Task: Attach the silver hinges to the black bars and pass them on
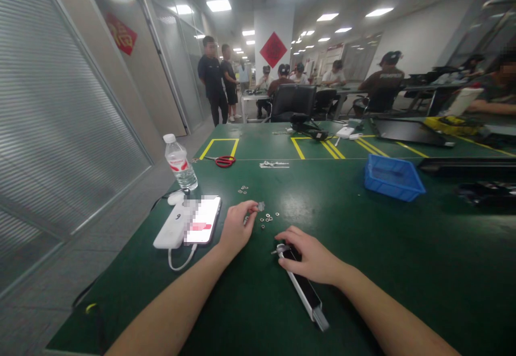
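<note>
My left hand (241,221) is closed in a pinch at a small greyish, shiny piece (261,205), too small to name. Just right of those fingertips, several small metal nuts or rings (269,218) lie scattered on the green table. My right hand (308,254) grips the far end of a long, narrow black-and-white device (305,289), thumb on one side and fingers over the other. A small metal part (281,248) sticks out at that end, partly hidden by the hand. From the near end projects a grey block (321,319).
More small rings (243,189) lie farther back. At left are a water bottle (180,163), a white power bank (173,231) and a phone (207,219). Red scissors (224,161), thin white strips (274,165) and a blue bin (394,178) stand beyond. People sit and stand behind.
</note>
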{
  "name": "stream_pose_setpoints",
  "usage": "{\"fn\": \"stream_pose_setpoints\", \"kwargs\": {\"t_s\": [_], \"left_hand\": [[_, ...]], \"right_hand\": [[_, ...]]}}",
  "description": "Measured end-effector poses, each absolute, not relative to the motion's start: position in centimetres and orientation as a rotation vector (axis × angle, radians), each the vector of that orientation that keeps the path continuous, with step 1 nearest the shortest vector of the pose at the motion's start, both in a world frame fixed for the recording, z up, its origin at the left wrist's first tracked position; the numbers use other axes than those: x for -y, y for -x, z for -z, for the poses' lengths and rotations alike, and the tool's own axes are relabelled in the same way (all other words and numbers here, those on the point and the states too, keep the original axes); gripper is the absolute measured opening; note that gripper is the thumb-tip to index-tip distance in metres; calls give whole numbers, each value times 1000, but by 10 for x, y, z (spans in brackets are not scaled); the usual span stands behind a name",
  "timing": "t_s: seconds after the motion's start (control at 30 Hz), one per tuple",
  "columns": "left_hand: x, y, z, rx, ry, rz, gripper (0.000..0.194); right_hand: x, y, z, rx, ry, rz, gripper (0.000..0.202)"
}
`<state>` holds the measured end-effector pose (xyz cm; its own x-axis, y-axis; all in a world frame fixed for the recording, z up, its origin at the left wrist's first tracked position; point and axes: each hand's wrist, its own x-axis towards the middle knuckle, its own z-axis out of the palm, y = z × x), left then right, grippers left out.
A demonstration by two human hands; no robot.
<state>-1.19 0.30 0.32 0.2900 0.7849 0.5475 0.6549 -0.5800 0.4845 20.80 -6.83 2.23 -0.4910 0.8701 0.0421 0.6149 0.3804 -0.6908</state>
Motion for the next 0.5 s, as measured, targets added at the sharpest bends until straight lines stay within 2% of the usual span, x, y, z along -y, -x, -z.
{"fn": "stream_pose_setpoints", "kwargs": {"t_s": [0.1, 0.27, 0.43, 0.5], "left_hand": [[-5, 26, -5, -1433, -2354, -1181, 17], [-9, 42, 3, -1492, -2338, -1044, 26], [-1, 36, -1, -1473, -2363, -933, 11], [3, 33, -6, -1466, -2412, -854, 13]], "right_hand": [[68, -209, -23, 2242, 1280, -872, 44], [69, -209, -25, 2230, 1282, -888, 43], [69, -204, -21, 2175, 1328, -855, 36], [69, -201, -19, 2136, 1377, -816, 30]]}}
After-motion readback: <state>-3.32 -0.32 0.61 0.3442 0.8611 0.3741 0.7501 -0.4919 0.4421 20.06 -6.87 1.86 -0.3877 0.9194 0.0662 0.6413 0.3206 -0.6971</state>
